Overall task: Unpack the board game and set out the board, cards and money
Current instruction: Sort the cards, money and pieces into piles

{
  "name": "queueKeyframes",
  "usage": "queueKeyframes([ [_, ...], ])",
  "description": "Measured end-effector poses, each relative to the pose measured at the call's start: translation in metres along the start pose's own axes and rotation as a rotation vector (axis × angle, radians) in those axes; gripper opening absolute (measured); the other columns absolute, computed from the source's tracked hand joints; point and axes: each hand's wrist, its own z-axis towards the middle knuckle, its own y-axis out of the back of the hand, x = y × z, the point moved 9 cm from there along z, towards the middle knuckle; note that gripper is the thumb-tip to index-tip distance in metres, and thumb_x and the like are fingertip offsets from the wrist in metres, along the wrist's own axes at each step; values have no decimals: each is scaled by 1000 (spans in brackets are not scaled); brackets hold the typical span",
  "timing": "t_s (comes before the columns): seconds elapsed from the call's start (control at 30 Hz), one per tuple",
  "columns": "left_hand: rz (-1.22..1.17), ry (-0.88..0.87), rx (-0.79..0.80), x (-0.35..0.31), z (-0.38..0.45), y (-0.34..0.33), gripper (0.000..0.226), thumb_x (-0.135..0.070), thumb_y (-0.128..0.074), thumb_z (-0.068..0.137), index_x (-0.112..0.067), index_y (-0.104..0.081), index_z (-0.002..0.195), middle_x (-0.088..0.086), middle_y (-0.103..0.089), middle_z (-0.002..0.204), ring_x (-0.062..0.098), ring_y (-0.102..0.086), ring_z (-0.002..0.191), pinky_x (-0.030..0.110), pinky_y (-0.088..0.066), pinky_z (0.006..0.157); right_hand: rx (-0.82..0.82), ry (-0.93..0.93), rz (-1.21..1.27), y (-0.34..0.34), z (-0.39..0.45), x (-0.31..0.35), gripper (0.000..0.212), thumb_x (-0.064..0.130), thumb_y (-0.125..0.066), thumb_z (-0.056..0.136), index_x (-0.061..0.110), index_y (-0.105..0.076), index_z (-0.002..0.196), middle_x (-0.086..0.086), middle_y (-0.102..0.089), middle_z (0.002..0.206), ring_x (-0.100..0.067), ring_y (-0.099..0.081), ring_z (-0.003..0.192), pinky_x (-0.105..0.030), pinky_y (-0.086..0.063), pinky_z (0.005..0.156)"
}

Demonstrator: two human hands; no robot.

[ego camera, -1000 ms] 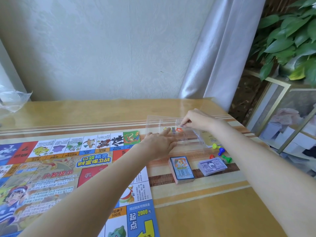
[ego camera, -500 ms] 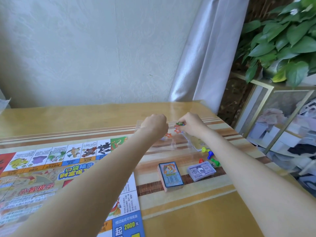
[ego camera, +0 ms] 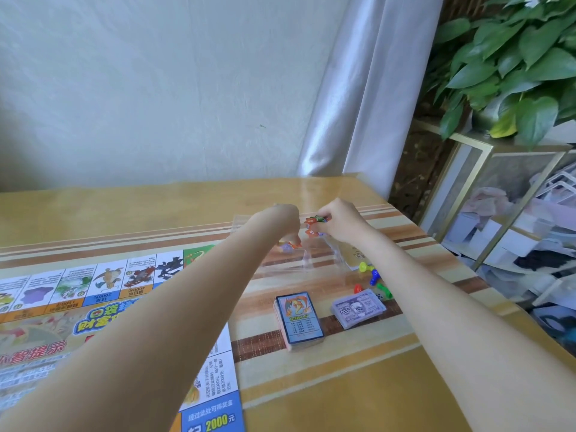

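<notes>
Two bare hands reach out over the wooden surface (ego camera: 343, 397) towards a clear plastic bag (ego camera: 299, 260) lying at its far side. The right hand (ego camera: 339, 221) curls its fingers round a few small red and green star-shaped game tokens (ego camera: 314, 224), held just above the bag. The left hand (ego camera: 280, 218) is curled with its back to the camera; whether it pinches the bag I cannot tell. The colourful paper game board (ego camera: 103, 307) lies flat on the left part of the surface, under the left forearm. Just right of the board sits a stack of blue-faced cards (ego camera: 299, 319), and beside it a stack of purple paper money (ego camera: 358, 307). Small plastic pawns in yellow, blue, red and green (ego camera: 372, 277) lie near the money, behind it.
</notes>
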Motion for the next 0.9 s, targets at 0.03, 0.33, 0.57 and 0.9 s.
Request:
queueKeyframes([
  [0.03,-43,-10,9,1,2,-1,29,-31,-59,90,-6,-57,77,0,-46,61,19,-52,59,32,-46,82,-7,-3,2,-1,0,0,17,13,-67,85,8,-70,69,1,-45,52,-14,-34,60,-18,-24,46],
  [0.33,-83,-72,50,8,2,-7,47,-38,-70,79,-6,-62,113,3,-58,97,21,-53,82,27,-39,75,-15,-21,-3,-1,-1,-2,16,11,-66,85,-2,-70,77,-6,-52,61,-10,-36,55,-18,-26,47],
  [0.57,-55,-216,-84,2,-3,2,37,-36,-74,76,-11,-70,103,5,-70,100,22,-63,90,31,-49,81,-21,-7,-2,-1,-2,0,14,12,-66,85,2,-74,88,-14,-66,76,-14,-46,65,-22,-34,54],
  [0.9,-408,-321,-206,20,-15,7,9,-16,-72,79,-11,-74,86,1,-73,83,11,-64,74,18,-47,73,-47,2,30,-1,-3,-1,22,11,-65,85,-10,-66,80,-8,-48,61,-12,-33,54,-17,-22,44],
])
